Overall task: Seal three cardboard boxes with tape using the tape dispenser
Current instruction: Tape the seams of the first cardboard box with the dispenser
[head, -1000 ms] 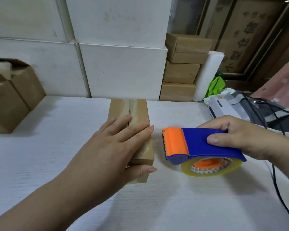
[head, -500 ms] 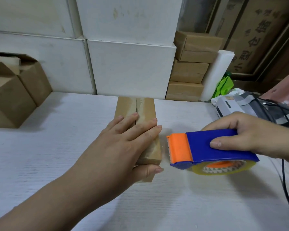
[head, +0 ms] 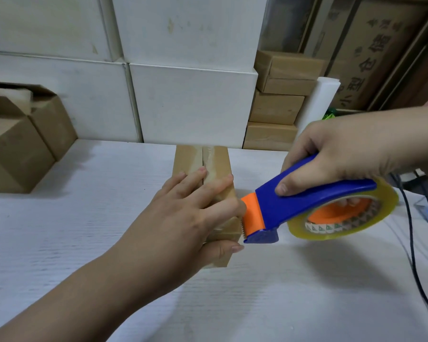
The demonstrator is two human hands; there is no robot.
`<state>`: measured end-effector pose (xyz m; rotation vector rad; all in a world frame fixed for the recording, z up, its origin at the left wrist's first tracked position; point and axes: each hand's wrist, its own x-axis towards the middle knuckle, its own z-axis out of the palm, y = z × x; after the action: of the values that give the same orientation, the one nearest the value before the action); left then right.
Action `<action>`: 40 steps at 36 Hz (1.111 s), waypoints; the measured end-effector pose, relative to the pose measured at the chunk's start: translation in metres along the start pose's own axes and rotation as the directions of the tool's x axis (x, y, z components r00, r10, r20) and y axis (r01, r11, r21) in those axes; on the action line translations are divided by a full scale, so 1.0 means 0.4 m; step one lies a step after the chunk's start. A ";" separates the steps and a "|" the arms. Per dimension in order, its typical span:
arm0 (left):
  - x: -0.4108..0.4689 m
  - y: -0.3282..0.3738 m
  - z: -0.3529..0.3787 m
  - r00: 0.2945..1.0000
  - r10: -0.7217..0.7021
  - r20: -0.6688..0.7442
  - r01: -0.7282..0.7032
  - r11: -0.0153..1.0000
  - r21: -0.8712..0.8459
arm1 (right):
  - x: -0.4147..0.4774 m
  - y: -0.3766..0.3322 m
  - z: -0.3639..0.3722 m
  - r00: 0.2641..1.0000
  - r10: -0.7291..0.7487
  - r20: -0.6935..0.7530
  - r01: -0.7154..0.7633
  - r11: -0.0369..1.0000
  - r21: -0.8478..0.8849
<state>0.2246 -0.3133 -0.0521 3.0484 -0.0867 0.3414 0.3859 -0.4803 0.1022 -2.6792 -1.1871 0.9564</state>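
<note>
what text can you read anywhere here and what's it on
"小型仓储": sideways on the big cardboard carton at top right; the smaller print beside it is too blurred to read.
tape dispenser: only green triangles on the roll's core, no words.
Nothing else readable.

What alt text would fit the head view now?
A left hand presses flat on a small cardboard box on a white table while the right hand grips a blue-and-orange tape dispenser, its toothed end at the box's right edge. Other stacked boxes stand behind.
</note>
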 end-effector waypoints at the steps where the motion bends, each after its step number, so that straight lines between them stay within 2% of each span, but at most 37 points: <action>1: 0.000 0.000 0.000 1.000 -0.002 0.002 0.002 1.000 -0.001 | -0.001 -0.011 -0.004 1.000 0.019 -0.004 -0.019 0.999 -0.028; 6: -0.001 0.000 -0.001 1.000 -0.009 0.005 0.009 1.000 -0.011 | -0.001 -0.040 -0.010 0.998 0.066 -0.021 -0.068 0.991 -0.119; 10: -0.002 -0.001 0.000 1.000 -0.011 0.002 0.011 1.000 -0.022 | -0.001 -0.024 0.000 0.999 0.035 0.003 -0.034 0.995 -0.099; 16: -0.005 -0.003 0.001 1.000 0.004 0.007 -0.004 1.000 0.021 | 0.010 0.087 0.018 0.994 -0.108 0.006 0.106 0.984 0.146; 24: -0.006 -0.006 0.008 1.000 0.006 -0.004 -0.006 0.999 0.039 | 0.031 0.235 0.068 0.979 -0.202 -0.021 0.188 0.866 0.463; 31: -0.006 -0.005 0.006 1.000 0.002 -0.006 -0.002 0.999 0.039 | 0.048 0.269 0.100 0.971 -0.230 -0.060 0.226 0.811 0.539; 40: -0.005 -0.005 0.005 1.000 0.005 -0.004 -0.005 0.999 0.033 | 0.053 0.284 0.109 0.969 -0.244 -0.041 0.221 0.779 0.586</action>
<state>0.2231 -0.3114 -0.0548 3.0808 -0.0894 0.3538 0.4461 -0.5535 0.0230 -1.9829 -0.9826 1.1095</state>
